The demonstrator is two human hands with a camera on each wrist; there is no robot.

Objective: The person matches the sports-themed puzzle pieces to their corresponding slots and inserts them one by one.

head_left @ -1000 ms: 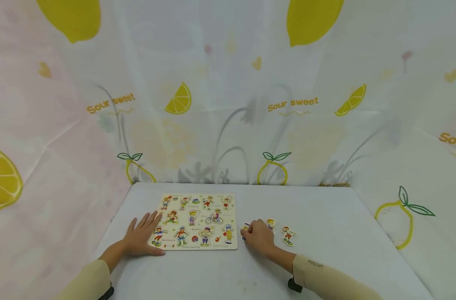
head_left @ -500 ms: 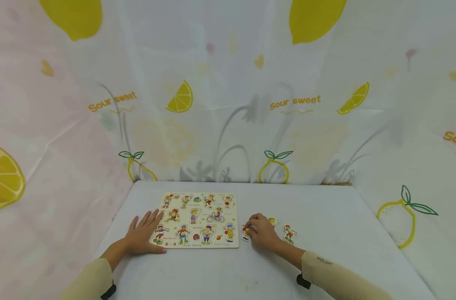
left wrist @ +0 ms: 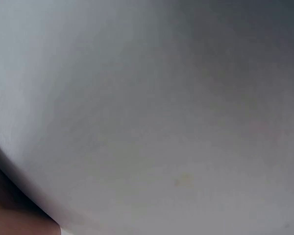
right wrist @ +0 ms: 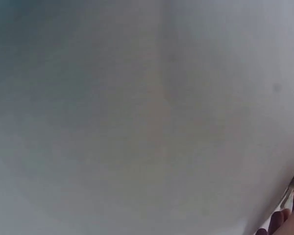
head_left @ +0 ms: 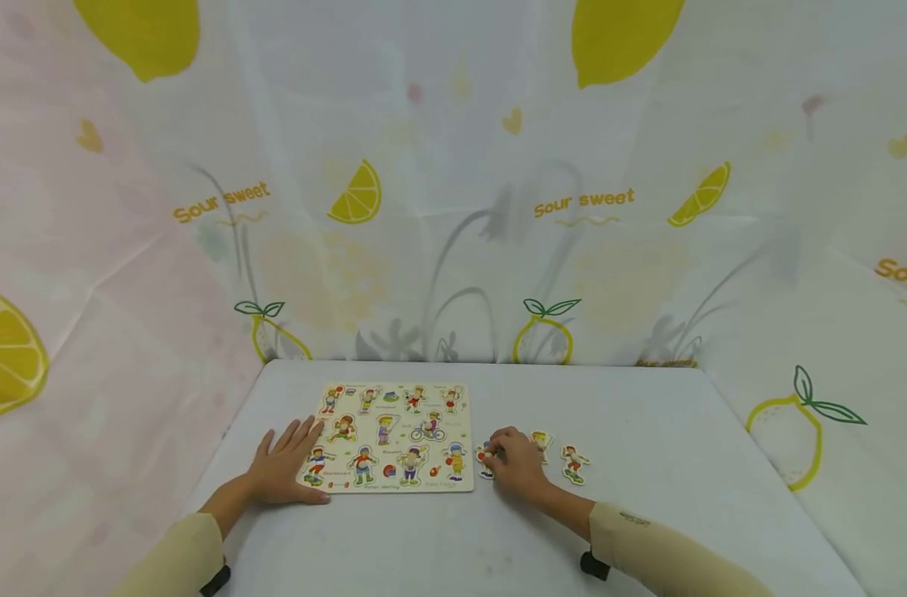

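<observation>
In the head view, my left hand [head_left: 280, 466] rests with spread fingers at the left edge of a cream puzzle board [head_left: 394, 467] printed with sports figures. Just right of that board, my right hand [head_left: 517, 462] pinches a small figure-shaped puzzle piece [head_left: 485, 471] showing a red ball. The fingers cover part of this piece, and it appears to be at the table surface. Partly behind the right hand lies a second puzzle piece [head_left: 540, 439] with a yellow-capped figure. A skateboarder puzzle piece [head_left: 573, 466] lies farther right.
Everything lies on a white-covered table [head_left: 394, 547]. A lemon-print cloth [head_left: 453, 274] hangs behind and at both sides. Both wrist views are mostly pale cloth, with a bit of hand at a lower corner.
My right hand has shifted its fingers on the red-ball piece, uncovering more of it than a second ago. My left hand stays at the board's edge.
</observation>
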